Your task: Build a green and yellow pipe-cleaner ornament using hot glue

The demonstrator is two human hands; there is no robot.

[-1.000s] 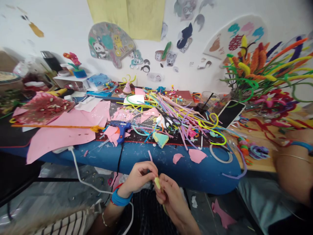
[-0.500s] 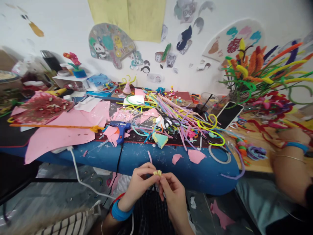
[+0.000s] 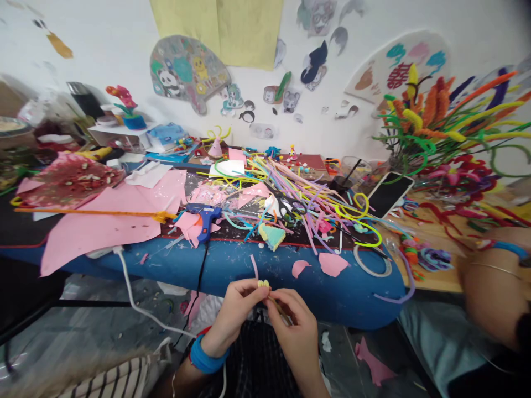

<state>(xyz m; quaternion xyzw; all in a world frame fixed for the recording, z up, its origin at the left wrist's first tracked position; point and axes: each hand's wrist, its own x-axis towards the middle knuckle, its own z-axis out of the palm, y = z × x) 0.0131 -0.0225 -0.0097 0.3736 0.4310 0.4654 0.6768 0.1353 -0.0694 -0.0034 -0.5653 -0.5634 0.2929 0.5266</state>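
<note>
Your left hand [image 3: 241, 303] pinches small yellow piece [image 3: 263, 283]; right hand [image 3: 293, 327] holds thin strip [image 3: 282, 310] below it, both just off worktop [image 3: 232, 260] edge. Loose pinch could drop piece into lap [image 3: 259, 359]. White cable [image 3: 131, 301] near left wrist could snag.

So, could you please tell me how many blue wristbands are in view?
2: one blue wristband below the wearer's left hand, another on the neighbour's arm at far right. Others may be hidden.

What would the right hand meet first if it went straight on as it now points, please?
Probably the left hand, which holds a small yellow piece just ahead of it, though depth there is unclear.
</note>
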